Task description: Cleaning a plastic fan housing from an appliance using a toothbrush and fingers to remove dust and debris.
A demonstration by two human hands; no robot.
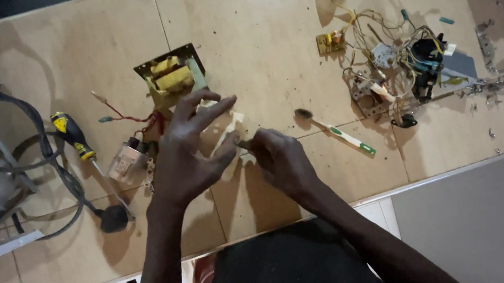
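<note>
Here, two hands are working over a wooden desk. The left hand is pinching a pale scrap, other fingers spread; the right hand is closing on a thin piece beside it. Likely they are pulling parts apart; next needs a steady grip. The piece is too small to identify. A transformer is sitting just behind.

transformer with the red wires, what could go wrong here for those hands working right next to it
The left hand and right hand pinch a small pale piece beside the transformer; a slip could snag its red wires. The screwdriver lies near the left forearm and might get knocked.
</note>
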